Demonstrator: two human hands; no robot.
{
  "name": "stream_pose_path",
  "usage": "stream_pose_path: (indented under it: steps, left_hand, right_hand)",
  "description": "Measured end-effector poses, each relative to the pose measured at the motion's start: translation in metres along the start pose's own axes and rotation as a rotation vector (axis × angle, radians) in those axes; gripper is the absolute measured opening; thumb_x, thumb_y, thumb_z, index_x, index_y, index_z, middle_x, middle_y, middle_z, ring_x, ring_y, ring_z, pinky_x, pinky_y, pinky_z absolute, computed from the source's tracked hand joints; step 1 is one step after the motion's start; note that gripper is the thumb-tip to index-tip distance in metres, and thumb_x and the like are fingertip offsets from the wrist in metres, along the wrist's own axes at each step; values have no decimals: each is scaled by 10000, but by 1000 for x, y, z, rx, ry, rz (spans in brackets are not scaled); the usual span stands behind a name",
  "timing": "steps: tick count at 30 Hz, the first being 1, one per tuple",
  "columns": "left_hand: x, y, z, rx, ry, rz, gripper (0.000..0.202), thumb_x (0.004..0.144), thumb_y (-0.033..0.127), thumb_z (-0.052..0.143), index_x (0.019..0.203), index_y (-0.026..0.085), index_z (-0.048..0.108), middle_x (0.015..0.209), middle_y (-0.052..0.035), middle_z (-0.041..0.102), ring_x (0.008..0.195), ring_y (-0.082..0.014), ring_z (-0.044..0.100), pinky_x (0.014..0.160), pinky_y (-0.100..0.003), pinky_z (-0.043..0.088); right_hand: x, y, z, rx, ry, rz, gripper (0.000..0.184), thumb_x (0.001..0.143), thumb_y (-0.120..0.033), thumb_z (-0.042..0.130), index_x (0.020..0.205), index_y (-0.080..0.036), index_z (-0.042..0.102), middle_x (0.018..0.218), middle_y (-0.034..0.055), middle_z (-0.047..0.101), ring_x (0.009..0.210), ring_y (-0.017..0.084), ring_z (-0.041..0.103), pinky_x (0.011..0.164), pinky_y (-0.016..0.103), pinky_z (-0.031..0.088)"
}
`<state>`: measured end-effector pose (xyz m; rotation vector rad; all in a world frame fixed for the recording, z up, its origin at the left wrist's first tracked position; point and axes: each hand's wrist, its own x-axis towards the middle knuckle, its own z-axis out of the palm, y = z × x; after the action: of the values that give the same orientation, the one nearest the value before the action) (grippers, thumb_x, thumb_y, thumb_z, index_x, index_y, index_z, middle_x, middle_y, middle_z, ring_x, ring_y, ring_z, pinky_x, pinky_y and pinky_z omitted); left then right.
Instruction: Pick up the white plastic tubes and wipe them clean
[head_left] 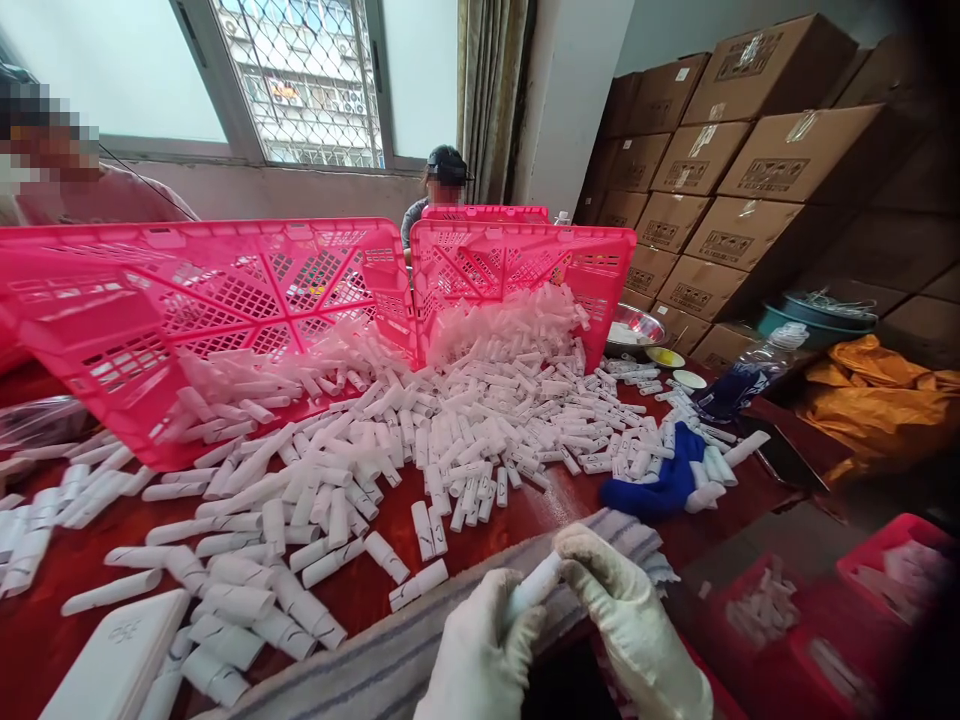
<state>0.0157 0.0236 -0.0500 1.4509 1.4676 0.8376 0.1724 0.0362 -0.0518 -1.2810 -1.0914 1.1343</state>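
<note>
Bridging the gloved left hand point(484, 640) and right hand point(634, 610), a white tube point(534, 588) is gripped by both sets of fingers, its long axis slanting away rightward, above the striped towel point(375, 665) along the near edge of the bench point(517, 515); red surface shows between towel and heaped tubes point(510, 410).

White tube point(535, 588), tilted, seemingly unmarked, held at both ends
</note>
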Motion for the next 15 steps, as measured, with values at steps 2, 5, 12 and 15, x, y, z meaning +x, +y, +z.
stream_pose_path:
  steps: [2, 5, 12, 15]
  left_hand:
    - [-1, -1, 2, -9, -51, -13, 227, 794, 414, 518, 890, 245, 635, 780, -21, 699, 717, -199, 633, 668, -271, 476]
    - [-2, -6, 7, 46, 57, 41, 246, 799, 377, 510, 958, 234, 633, 889, -49, 713, 799, -220, 656, 721, -300, 485]
    - [-6, -18, 24, 109, 209, 95, 276, 778, 315, 536, 1017, 218, 633, 965, -86, 717, 871, -240, 670, 777, -309, 510]
    - [-5, -11, 17, 54, 150, 49, 255, 759, 321, 547, 984, 237, 633, 925, -66, 725, 838, -236, 677, 726, -301, 515]
  right_hand:
    - [-1, -2, 1, -25, 22, 2, 265, 690, -475, 718, 751, -219, 684, 757, 9, 652, 749, 186, 604, 714, 268, 520]
    - [-3, -7, 7, -46, 6, -13, 218, 759, -428, 661, 719, -213, 651, 715, -9, 612, 717, 163, 582, 686, 239, 507]
    - [-5, -8, 23, -40, 51, -19, 144, 702, -161, 606, 840, -195, 633, 777, 18, 652, 753, 177, 619, 729, 272, 522]
    - [-9, -13, 22, -44, 67, 16, 117, 676, -138, 578, 774, -185, 621, 723, 16, 649, 709, 176, 624, 703, 272, 528]
